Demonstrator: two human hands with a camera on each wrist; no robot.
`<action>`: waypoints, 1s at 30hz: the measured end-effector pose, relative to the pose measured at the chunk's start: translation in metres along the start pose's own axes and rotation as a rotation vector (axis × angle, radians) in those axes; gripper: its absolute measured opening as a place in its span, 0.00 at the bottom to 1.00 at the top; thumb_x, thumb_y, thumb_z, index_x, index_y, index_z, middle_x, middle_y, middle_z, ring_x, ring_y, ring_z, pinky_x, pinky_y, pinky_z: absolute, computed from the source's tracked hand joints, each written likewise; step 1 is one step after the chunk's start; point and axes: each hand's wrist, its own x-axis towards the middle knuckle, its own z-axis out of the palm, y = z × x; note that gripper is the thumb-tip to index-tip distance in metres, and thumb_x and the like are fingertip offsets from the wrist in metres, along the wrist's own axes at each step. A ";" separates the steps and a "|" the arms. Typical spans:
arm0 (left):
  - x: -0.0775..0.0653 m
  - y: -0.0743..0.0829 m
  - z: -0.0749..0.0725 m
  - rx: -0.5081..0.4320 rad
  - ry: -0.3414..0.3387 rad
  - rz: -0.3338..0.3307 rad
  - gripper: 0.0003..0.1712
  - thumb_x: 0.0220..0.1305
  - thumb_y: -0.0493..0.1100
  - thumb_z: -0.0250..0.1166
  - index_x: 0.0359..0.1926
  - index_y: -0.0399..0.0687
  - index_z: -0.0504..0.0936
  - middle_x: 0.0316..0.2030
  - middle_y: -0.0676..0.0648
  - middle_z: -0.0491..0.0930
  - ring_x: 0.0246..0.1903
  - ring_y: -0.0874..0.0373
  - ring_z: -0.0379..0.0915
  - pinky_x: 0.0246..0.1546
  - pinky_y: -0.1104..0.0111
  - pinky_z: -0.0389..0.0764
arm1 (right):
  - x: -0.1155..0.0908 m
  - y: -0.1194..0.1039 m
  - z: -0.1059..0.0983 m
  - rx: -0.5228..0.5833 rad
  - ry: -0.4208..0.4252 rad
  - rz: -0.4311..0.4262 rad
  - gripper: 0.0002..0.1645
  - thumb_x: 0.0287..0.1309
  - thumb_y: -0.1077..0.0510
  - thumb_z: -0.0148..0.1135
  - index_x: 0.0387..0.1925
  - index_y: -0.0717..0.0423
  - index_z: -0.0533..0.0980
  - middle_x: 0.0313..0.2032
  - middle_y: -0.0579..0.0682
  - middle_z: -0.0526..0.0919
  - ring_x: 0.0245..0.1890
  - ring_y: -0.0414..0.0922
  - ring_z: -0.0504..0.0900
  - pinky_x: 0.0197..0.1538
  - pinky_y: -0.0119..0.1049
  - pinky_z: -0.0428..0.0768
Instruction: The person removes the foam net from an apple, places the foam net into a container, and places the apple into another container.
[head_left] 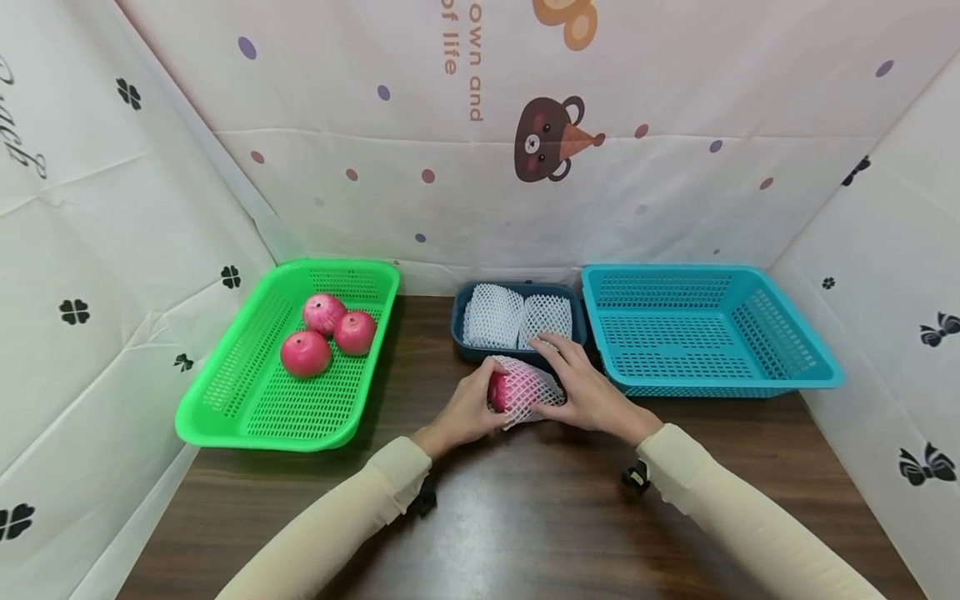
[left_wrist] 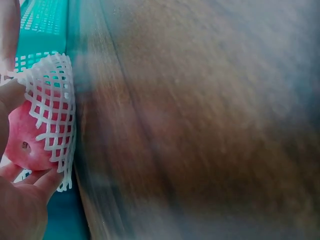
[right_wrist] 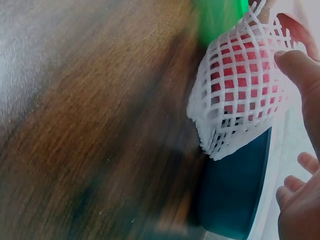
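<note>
In the head view my left hand (head_left: 468, 408) grips a red apple (head_left: 498, 392), thumb and fingers on opposite sides of it. A white foam net sleeve (head_left: 531, 390) covers part of this apple. The left wrist view shows the apple's bare end (left_wrist: 27, 137) facing out of the net, with fingertips at the net's lower edge. Spread over the net's other end, my right hand (head_left: 588, 387) has its thumb (right_wrist: 292, 65) against the mesh and its other fingers loosely bent. Beyond the hands stands a dark blue box (head_left: 468, 353) holding white foam nets (head_left: 492, 317).
A green basket (head_left: 225, 400) on the left holds three red apples (head_left: 306, 354). To the right stands a blue basket (head_left: 712, 346), its near left corner close to the dark blue box. Patterned cloth (head_left: 465, 200) hangs behind the brown wooden table (head_left: 510, 525).
</note>
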 end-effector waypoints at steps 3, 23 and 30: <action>-0.002 -0.001 -0.001 0.011 -0.001 0.002 0.42 0.45 0.34 0.82 0.58 0.43 0.67 0.51 0.42 0.79 0.49 0.52 0.78 0.50 0.61 0.82 | 0.000 0.000 0.001 0.002 -0.011 -0.007 0.61 0.55 0.38 0.76 0.80 0.50 0.54 0.77 0.58 0.56 0.76 0.59 0.55 0.68 0.63 0.69; -0.015 -0.011 -0.013 0.050 0.039 0.138 0.47 0.45 0.39 0.84 0.67 0.36 0.73 0.66 0.37 0.72 0.65 0.45 0.71 0.66 0.55 0.73 | -0.001 -0.005 0.007 0.089 -0.135 -0.054 0.48 0.61 0.49 0.75 0.78 0.49 0.62 0.73 0.49 0.68 0.71 0.49 0.69 0.70 0.50 0.71; -0.019 -0.012 -0.017 0.038 0.054 0.119 0.46 0.43 0.40 0.84 0.64 0.34 0.74 0.64 0.36 0.72 0.63 0.44 0.72 0.64 0.55 0.75 | 0.000 -0.007 0.007 0.067 -0.131 -0.043 0.43 0.64 0.51 0.72 0.77 0.45 0.65 0.64 0.51 0.79 0.59 0.47 0.82 0.60 0.47 0.81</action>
